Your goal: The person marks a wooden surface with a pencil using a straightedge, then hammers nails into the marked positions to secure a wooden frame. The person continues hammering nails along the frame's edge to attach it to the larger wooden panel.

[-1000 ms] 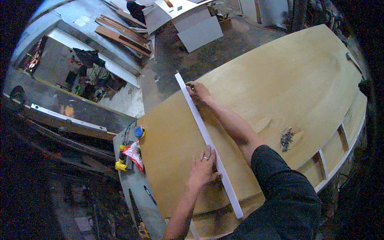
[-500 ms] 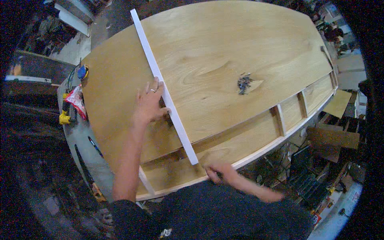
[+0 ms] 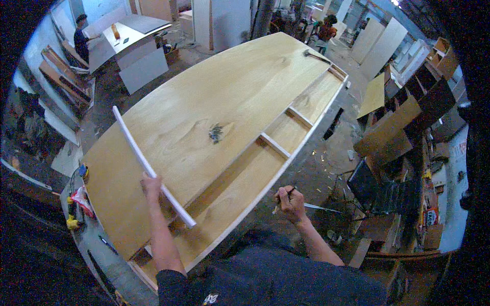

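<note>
A large plywood panel (image 3: pixel 204 102) lies in front of me, with an open wooden frame (image 3: pixel 275 146) along its right edge. Across its near part rests a long white strip of wood (image 3: pixel 135 145), slanting from far left to near right. My left hand (image 3: pixel 151 184) is closed around this strip, about two thirds of the way down it. Off the panel's right edge, my right hand (image 3: pixel 291 204) is raised in a closed grip. Something small and dark shows at its fingers, too unclear to name. A small heap of dark nails or screws (image 3: pixel 215 133) sits mid-panel.
A hammer (image 3: pixel 316 56) lies at the panel's far end. At left are a blue tape measure (image 3: pixel 83 171), a red-and-white bag (image 3: pixel 81 201), a yellow power tool (image 3: pixel 72 223) and a pen (image 3: pixel 107 245). A dark chair (image 3: pixel 377 183) stands right. Another person (image 3: pixel 81 38) is at a far table.
My view has lifted toward the room. My left hand has gone from lying spread against the white strip to gripping it. My right hand has moved away from the panel's near edge, out to the right.
</note>
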A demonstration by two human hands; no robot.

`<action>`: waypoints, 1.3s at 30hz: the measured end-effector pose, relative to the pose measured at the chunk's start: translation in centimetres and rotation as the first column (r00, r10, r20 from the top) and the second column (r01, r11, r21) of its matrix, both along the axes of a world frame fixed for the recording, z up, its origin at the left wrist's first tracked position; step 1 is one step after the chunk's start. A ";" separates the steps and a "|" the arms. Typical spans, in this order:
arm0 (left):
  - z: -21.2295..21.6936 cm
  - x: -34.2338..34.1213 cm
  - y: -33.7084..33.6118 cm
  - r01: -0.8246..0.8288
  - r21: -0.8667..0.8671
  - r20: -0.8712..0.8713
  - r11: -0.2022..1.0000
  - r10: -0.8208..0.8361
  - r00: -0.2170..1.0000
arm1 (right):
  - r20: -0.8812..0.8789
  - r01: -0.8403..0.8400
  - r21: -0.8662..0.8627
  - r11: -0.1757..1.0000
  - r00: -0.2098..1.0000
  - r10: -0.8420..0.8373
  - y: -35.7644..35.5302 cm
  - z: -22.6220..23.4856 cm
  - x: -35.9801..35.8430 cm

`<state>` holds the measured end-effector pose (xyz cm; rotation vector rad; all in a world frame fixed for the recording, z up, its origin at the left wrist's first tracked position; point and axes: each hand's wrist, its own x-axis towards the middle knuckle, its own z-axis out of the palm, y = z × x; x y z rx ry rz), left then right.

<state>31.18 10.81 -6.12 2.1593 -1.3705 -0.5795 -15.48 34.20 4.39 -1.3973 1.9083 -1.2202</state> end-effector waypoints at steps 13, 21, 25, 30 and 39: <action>3.1 -4.8 21.1 -0.399 -0.143 -0.829 0.906 0.110 0.548 | -0.037 -0.246 0.128 0.961 0.967 0.253 -5.0 -4.5 -3.3; 4.0 -10.5 30.9 -0.657 -0.135 -0.699 0.741 0.399 0.594 | -0.232 -0.635 -0.070 0.769 0.760 0.607 -14.4 -4.6 -8.9; 3.6 -11.8 31.9 -0.703 -0.126 -0.622 0.700 0.496 0.606 | -0.291 -0.689 0.035 0.724 0.686 0.667 -17.6 -5.6 -9.0; 4.0 -12.2 34.6 -0.815 -0.096 -0.574 0.572 0.637 0.515 | -0.254 -0.792 0.038 0.610 0.583 0.772 -20.2 -7.3 -6.5; 1.6 -5.2 39.9 -0.737 -0.488 -0.173 0.467 0.776 0.606 | -0.427 -0.763 -0.116 0.635 0.616 0.662 -16.5 -9.4 -3.2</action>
